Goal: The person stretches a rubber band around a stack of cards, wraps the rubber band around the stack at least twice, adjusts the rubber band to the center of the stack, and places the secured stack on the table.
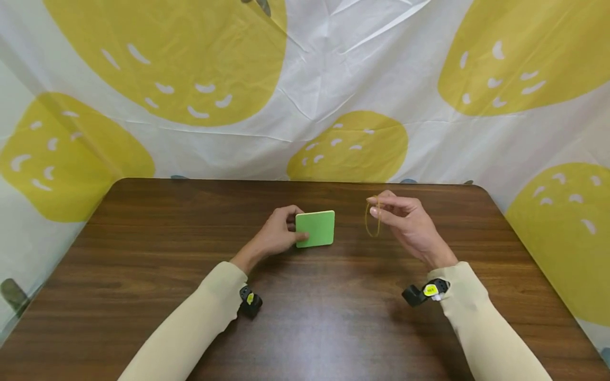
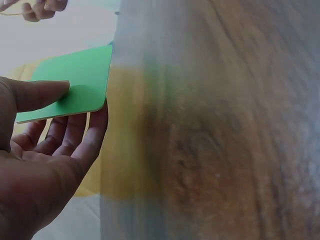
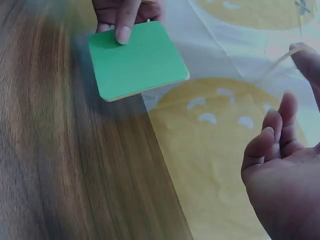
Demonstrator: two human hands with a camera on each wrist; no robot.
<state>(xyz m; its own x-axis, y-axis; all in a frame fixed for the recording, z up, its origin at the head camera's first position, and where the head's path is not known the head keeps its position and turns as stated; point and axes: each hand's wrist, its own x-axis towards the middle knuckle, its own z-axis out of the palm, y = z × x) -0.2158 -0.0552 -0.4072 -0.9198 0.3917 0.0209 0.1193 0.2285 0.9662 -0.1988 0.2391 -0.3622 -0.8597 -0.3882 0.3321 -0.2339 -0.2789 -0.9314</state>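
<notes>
A thin stack of green cards (image 1: 316,228) with rounded corners is held up above the table by my left hand (image 1: 276,232). The thumb lies on the green face, and the other fingers are behind the stack, as the left wrist view shows. Pale layered edges of the cards (image 3: 140,62) appear in the right wrist view. To the right, my right hand (image 1: 415,225) pinches a yellowish rubber band (image 1: 379,225) between thumb and fingertips. The band hangs down as a loose loop, apart from the cards. The other fingers of that hand are partly bent.
Both hands are over a brown wood-grain table (image 1: 305,317) with rounded far corners. Behind it hangs a white cloth (image 1: 324,79) with large yellow fruit prints, reaching the table's far edge. A black camera strap (image 1: 424,292) sits on the right wrist, another on the left.
</notes>
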